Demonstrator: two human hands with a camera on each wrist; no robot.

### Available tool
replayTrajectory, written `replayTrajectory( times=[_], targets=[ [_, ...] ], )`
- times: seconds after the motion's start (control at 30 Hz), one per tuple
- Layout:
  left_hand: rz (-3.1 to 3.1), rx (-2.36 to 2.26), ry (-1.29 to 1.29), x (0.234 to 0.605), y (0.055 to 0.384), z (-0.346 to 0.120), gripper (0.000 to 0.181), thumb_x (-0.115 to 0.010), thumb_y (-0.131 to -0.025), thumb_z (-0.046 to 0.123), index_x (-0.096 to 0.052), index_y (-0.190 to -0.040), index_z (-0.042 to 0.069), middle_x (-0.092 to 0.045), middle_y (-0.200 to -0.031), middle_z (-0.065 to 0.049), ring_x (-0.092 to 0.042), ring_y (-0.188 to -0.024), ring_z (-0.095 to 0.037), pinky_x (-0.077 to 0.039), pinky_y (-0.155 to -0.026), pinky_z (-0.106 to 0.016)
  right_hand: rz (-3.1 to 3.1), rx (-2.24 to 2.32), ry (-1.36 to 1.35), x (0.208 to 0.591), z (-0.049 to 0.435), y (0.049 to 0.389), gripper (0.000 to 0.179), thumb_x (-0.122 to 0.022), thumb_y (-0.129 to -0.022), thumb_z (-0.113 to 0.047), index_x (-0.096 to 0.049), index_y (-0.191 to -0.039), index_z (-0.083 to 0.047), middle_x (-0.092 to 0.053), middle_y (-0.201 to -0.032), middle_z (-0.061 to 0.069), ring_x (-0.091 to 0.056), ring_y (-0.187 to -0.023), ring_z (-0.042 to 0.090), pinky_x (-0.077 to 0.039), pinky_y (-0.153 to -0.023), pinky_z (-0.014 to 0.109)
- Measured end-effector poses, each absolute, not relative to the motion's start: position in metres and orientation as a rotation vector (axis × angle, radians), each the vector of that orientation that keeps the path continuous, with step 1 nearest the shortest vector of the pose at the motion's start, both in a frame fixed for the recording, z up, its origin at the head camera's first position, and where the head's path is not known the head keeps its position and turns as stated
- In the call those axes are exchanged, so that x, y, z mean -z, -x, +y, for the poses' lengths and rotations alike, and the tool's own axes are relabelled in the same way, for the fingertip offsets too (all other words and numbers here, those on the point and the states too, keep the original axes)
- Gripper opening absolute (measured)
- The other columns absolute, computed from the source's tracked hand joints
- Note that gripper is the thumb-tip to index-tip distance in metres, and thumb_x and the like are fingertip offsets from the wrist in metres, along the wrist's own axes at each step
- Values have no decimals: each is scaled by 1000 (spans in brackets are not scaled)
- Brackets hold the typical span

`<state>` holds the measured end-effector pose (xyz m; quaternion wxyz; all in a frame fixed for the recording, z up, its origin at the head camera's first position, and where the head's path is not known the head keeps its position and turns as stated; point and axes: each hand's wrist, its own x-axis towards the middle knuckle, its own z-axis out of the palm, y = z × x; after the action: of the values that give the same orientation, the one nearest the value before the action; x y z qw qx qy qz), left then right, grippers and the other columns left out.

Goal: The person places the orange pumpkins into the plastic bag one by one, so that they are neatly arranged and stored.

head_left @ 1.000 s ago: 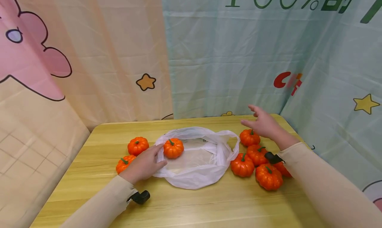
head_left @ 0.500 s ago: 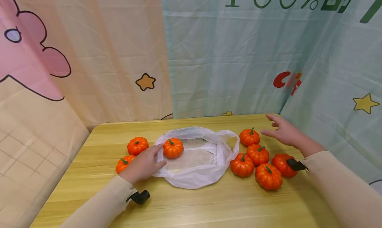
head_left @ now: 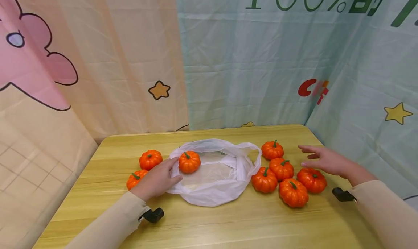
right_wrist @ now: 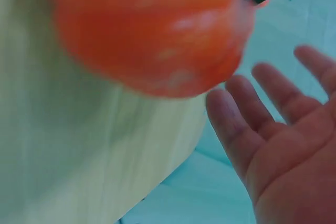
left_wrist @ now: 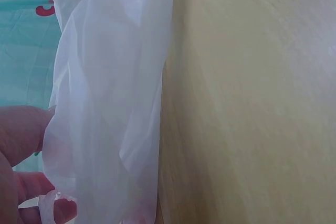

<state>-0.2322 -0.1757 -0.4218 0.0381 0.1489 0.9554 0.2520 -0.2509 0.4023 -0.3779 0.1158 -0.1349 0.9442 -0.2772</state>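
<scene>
A white plastic bag [head_left: 212, 200] lies on the table with its mouth spread wide. One small orange pumpkin [head_left: 189, 162] sits in the left side of that mouth. My left hand [head_left: 157, 179] rests at the bag's left rim, thumb and index finger spread apart. In the left wrist view, fingers [left_wrist: 34, 184] reach in at the white plastic, and a strip of it loops over one. At the right, my right hand [head_left: 321, 158] hovers with relaxed, parted fingers and nothing in them. Nearest to it is the rightmost pumpkin [head_left: 311, 180]; in the right wrist view a pumpkin [right_wrist: 157, 40] looms close to the fingertips.
Right of the bag several more pumpkins [head_left: 281, 169] stand in a cluster. Two others, a back one [head_left: 150, 159] and a front one [head_left: 135, 179], lie left of the bag by my left hand. Printed curtains [head_left: 245, 67] hang behind the wooden table [head_left: 209, 227].
My right hand has moved right and toward me, from above the back pumpkin of the right cluster to beside the cluster. The left hand, bag and pumpkins stay put.
</scene>
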Motion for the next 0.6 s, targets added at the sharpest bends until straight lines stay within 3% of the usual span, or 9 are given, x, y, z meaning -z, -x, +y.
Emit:
replayTrajectory(
  times=[0.13,0.3,0.4,0.5,0.53,0.6],
  targets=[
    [2928,-773,-455,422,232,-175,77,-73,-98,34,-40,-162,6,-50,-161,-17,-48,-149,-40,-40,-122,-60,2661,869,422,385,412,245,76,-70,-100,-30,-36,-160,3,-44,-155,38,-55,-132,55,-58,-93,33],
    [2930,-759,-451,422,232,-174,76,-73,-99,34,-40,-162,6,-50,-161,-17,-48,-149,-41,-41,-121,-59,2537,933,416,393,425,238,75,-68,-101,-27,-34,-162,3,-40,-159,38,-52,-137,52,-54,-92,28],
    [2933,-762,-453,421,233,-175,75,-73,-99,32,-41,-161,6,-50,-161,-17,-48,-149,-41,-41,-121,-60,2491,980,425,395,431,236,73,-65,-102,-25,-33,-162,2,-39,-160,37,-57,-137,21,-52,-92,23],
    [2931,-763,-452,421,233,-174,75,-73,-99,33,-42,-161,5,-50,-161,-17,-48,-149,-41,-40,-122,-59,2445,1036,432,397,436,233,72,-64,-102,-23,-33,-162,3,-37,-162,37,-50,-126,-14,-51,-92,19],
    [2930,-762,-450,421,233,-174,75,-73,-99,33,-41,-161,6,-50,-161,-16,-47,-149,-41,-40,-122,-59,2434,1045,433,398,437,232,73,-65,-102,-24,-34,-162,2,-36,-162,36,-46,-120,-21,-50,-92,18],
    [2926,-761,-449,420,232,-174,75,-73,-99,33,-41,-161,6,-50,-161,-17,-47,-149,-41,-40,-122,-59,2405,1062,419,399,439,231,75,-67,-100,-24,-34,-162,3,-37,-163,35,-44,-117,-25,-49,-93,17]
  ],
)
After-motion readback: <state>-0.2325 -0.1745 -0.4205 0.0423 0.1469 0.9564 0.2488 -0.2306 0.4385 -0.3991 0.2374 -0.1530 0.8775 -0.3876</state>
